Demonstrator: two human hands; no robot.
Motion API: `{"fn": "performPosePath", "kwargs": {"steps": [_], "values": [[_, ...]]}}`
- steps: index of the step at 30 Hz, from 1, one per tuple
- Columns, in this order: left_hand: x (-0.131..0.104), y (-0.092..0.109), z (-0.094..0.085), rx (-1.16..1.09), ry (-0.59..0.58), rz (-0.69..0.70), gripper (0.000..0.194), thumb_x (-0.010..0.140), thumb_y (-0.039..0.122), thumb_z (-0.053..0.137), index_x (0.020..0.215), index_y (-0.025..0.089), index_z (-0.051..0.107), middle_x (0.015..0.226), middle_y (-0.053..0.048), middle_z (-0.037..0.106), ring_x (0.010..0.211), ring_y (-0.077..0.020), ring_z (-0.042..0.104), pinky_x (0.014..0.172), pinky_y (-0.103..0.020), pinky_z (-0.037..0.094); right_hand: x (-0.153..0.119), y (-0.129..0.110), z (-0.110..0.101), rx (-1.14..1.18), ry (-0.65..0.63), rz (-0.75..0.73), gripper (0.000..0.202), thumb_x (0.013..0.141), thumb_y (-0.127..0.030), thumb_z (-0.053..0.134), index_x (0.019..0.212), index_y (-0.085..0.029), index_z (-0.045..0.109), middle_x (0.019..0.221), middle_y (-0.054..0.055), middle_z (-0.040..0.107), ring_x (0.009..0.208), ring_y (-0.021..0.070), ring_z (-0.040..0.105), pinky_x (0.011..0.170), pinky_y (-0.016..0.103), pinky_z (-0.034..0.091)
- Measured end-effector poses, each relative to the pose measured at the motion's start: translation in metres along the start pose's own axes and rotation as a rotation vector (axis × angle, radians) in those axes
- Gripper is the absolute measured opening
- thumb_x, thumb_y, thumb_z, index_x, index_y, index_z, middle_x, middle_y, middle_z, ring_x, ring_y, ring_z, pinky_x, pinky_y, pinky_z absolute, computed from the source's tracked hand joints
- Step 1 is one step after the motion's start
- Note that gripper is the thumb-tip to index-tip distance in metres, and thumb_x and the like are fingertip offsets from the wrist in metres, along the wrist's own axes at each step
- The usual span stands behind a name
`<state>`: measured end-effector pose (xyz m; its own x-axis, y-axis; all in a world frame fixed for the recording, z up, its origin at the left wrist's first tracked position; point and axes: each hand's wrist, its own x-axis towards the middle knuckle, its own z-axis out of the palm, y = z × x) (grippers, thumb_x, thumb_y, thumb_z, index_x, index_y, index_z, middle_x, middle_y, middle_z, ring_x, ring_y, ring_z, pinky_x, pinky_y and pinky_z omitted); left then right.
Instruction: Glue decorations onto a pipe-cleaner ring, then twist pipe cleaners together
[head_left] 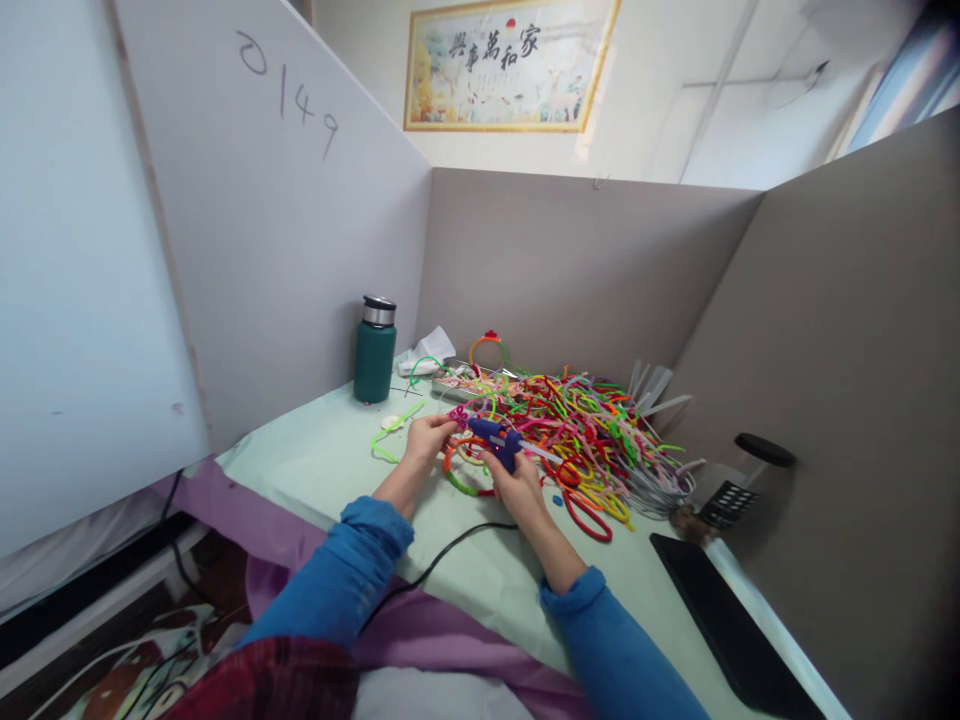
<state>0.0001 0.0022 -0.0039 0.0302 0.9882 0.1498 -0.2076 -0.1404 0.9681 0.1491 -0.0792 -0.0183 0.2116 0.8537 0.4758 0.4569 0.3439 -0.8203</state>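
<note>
My left hand [430, 440] pinches a small magenta pipe-cleaner piece [459, 415] at its fingertips. A blue glue gun [495, 436] is gripped in my right hand [517, 484], its nozzle pointing left at the magenta piece; whether they touch is too small to tell. A white glue stick [541, 452] sticks out of the gun's rear. Below the gun, an orange and green pipe-cleaner ring [457, 482] lies on the pale green tabletop [300, 450]. A bright green pipe cleaner [384, 446] curves to the left of my left hand.
A tangled pile of coloured pipe cleaners [592, 410] spreads behind and right of my hands. Red-handled scissors [587, 515] lie at its front edge. A green bottle [375, 350] stands back left, a black tablet-like slab [720, 610] right. A black cable [457, 541] runs toward the front edge.
</note>
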Motion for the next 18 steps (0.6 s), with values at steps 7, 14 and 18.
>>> {"fn": "performPosePath", "kwargs": {"steps": [7,14,18], "values": [[-0.0016,0.0012,0.0012,0.021,-0.006,-0.007,0.011,0.061,0.017,0.066,0.069,0.009,0.066,0.046,0.001,0.056,0.037,-0.0083,0.048,0.039,-0.019,0.037,-0.0006,-0.0018,0.0020,0.022,0.006,-0.005,0.042,0.075,-0.053,0.057,0.084,-0.014,0.068,0.055,0.002,0.062,0.059,0.0186,0.058,0.054,0.026,0.043],[0.0018,-0.0025,0.0008,0.010,-0.030,0.003,0.014,0.061,0.018,0.066,0.071,0.009,0.067,0.051,-0.001,0.060,0.040,-0.0086,0.050,0.040,-0.019,0.039,0.0003,-0.0008,0.0028,0.012,-0.002,-0.021,0.041,0.076,-0.053,0.057,0.085,-0.014,0.068,0.057,0.004,0.063,0.062,0.0198,0.059,0.056,0.027,0.045],[0.0026,-0.0033,0.0000,-0.011,-0.034,-0.005,0.014,0.061,0.017,0.066,0.072,0.008,0.066,0.048,-0.001,0.058,0.038,-0.0082,0.049,0.039,-0.019,0.038,0.0005,-0.0003,0.0017,-0.006,0.015,-0.007,0.041,0.076,-0.052,0.057,0.086,-0.013,0.068,0.058,0.003,0.063,0.063,0.0193,0.059,0.056,0.026,0.044]]}}
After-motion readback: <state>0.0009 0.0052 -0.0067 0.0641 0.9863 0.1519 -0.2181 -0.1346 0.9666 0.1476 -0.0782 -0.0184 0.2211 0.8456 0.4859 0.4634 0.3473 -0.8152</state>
